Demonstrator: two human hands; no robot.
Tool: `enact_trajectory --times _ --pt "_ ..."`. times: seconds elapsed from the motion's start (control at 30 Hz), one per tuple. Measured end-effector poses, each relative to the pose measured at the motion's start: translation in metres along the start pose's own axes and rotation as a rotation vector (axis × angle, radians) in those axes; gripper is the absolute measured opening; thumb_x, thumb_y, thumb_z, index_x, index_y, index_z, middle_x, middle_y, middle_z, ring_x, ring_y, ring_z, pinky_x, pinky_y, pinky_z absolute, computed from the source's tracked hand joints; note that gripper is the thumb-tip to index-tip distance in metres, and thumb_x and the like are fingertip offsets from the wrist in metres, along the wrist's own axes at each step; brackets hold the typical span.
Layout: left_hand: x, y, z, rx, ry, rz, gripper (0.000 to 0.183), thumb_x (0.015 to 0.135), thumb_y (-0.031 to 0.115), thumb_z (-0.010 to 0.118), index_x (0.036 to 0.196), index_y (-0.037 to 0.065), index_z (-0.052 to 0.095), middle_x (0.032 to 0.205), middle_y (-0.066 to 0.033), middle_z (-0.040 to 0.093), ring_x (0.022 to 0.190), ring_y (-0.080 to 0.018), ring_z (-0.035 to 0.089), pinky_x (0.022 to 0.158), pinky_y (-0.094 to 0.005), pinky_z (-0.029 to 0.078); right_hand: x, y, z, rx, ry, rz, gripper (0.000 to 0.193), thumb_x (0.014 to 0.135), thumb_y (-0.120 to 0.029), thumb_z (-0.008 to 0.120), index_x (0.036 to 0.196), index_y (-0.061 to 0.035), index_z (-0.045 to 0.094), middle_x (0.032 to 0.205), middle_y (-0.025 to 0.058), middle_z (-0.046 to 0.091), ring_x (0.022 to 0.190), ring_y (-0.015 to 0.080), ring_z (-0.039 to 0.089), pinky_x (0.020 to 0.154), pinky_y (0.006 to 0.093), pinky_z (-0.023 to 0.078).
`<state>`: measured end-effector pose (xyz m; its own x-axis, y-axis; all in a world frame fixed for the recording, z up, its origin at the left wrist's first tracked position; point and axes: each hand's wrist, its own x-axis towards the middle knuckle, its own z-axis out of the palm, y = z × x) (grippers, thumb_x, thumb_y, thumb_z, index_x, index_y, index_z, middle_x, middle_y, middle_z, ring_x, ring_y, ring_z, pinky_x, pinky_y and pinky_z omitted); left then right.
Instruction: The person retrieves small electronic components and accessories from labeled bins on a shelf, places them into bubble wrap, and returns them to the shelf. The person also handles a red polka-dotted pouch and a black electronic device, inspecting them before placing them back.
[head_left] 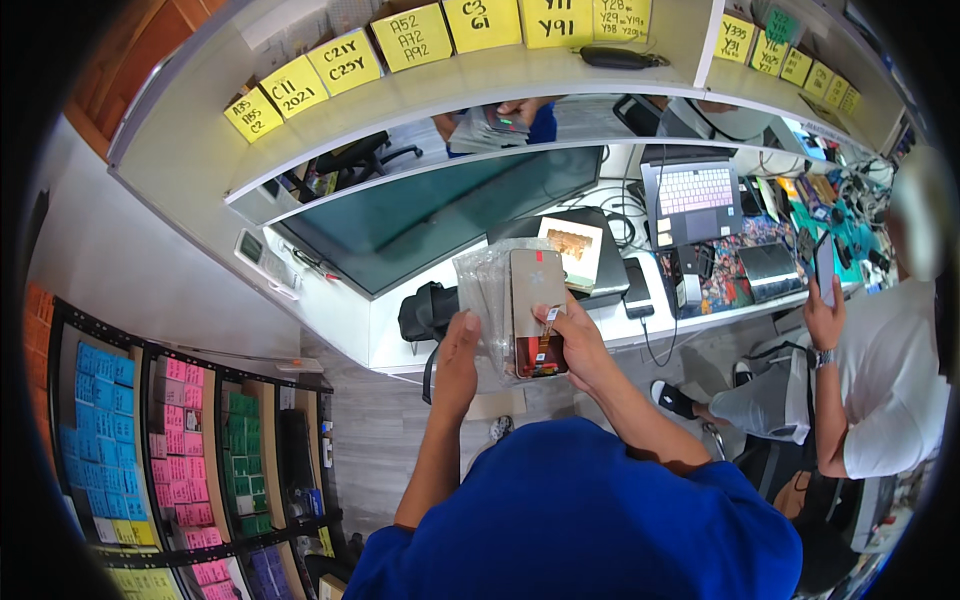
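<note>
My right hand (586, 348) grips a phone screen panel (536, 285) by its right edge, thumb on top. The panel has a grey-beige back, a red tab at its top, a ribbon cable and a dark reddish lower end. Under it, fanned out to the left, lies a stack of clear plastic sleeves (481, 280) in the same grip; their contents are hard to make out. My left hand (457, 362) is upright at the stack's left edge, fingers stretched out, very close to the sleeves or touching them. A mirror strip (500, 128) reflects the hands and stack.
Behind my hands a white desk bears a large dark monitor (450, 215), a black pouch (430, 312), a picture box (572, 250) and a laptop (692, 200). A person (880, 370) at right holds a phone. Shelves of coloured boxes (105, 420) stand at left; yellow boxes line the shelf above.
</note>
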<state>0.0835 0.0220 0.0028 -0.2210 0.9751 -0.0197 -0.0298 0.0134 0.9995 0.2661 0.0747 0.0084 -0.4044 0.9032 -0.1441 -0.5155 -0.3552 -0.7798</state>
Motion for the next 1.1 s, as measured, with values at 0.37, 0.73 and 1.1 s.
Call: enact_trajectory --times 0.37,0.73,1.1 --pt "0.033 -0.025 -0.054 -0.017 -0.1 0.026 0.047 0.102 0.032 0.062 0.126 -0.008 0.056 0.114 -0.0105 0.062 0.107 -0.0155 0.055 0.097 -0.0282 0.043 0.01 0.048 0.032 0.031 0.109 0.004 0.049 0.102 -0.014 0.058 0.148 -0.0032 0.041 0.13 0.0095 0.059 0.117 0.0154 0.059 0.097 0.0306 0.052" --pt "0.04 0.047 -0.1 0.436 -0.376 0.191 0.066 0.095 0.047 0.067 0.129 -0.008 0.056 0.12 -0.0195 0.056 0.109 -0.0339 0.059 0.094 -0.0382 0.047 0.005 0.059 0.061 0.286 -0.089 0.099 0.043 0.099 -0.017 0.063 0.135 0.0018 0.049 0.125 0.0131 0.062 0.111 0.0228 0.065 0.098 0.0409 0.055" --pt "0.037 0.068 -0.112 0.507 -0.334 0.171 0.072 0.082 0.04 0.081 0.13 -0.007 0.053 0.123 -0.0242 0.052 0.114 -0.0378 0.057 0.1 -0.0425 0.046 0.022 0.046 0.103 0.153 -0.013 -0.039 0.045 0.103 -0.015 0.055 0.144 -0.0008 0.043 0.132 0.0132 0.06 0.122 0.024 0.06 0.105 0.0404 0.05"
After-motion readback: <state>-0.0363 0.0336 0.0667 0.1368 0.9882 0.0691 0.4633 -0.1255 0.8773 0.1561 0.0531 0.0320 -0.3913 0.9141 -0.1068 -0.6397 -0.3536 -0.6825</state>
